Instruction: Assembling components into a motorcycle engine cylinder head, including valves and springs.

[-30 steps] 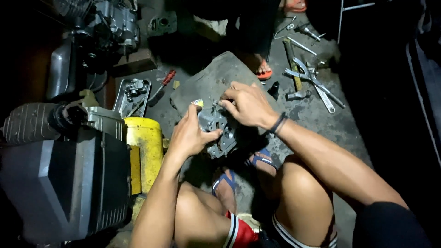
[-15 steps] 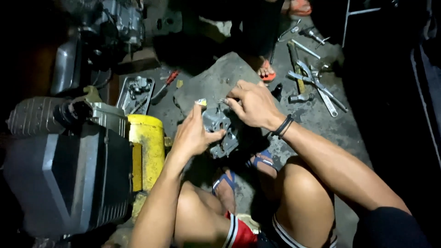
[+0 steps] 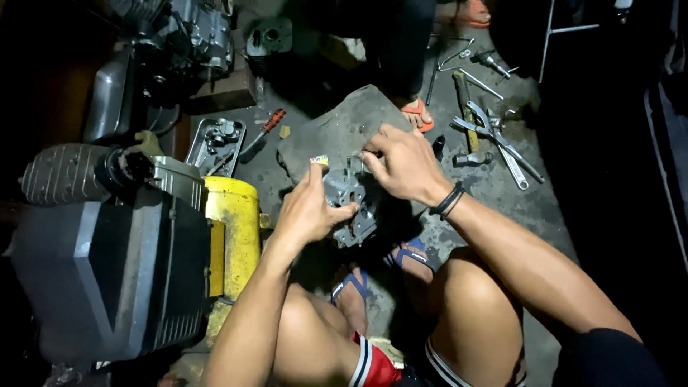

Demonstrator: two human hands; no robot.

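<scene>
I squat over a grey metal engine part (image 3: 352, 208) that rests on the concrete floor in front of my feet. My left hand (image 3: 309, 209) grips its left side, thumb on top, and a small pale item shows at my fingertip (image 3: 319, 160). My right hand (image 3: 405, 163), with a dark band at the wrist, is pressed on the top of the part, fingers curled over its upper edge. What the fingers touch underneath is hidden.
A grey slab-like sheet (image 3: 337, 129) lies under the part. A yellow and black machine (image 3: 143, 258) stands to the left, a metal tray of small parts (image 3: 215, 143) and a red-handled screwdriver (image 3: 269, 123) beyond it. Wrenches and a hammer (image 3: 487, 132) lie at the right. Another person's sandalled foot (image 3: 417, 113) is close.
Both hands stay on the engine part; my right hand has shifted slightly along its upper edge. The view has moved a little.
</scene>
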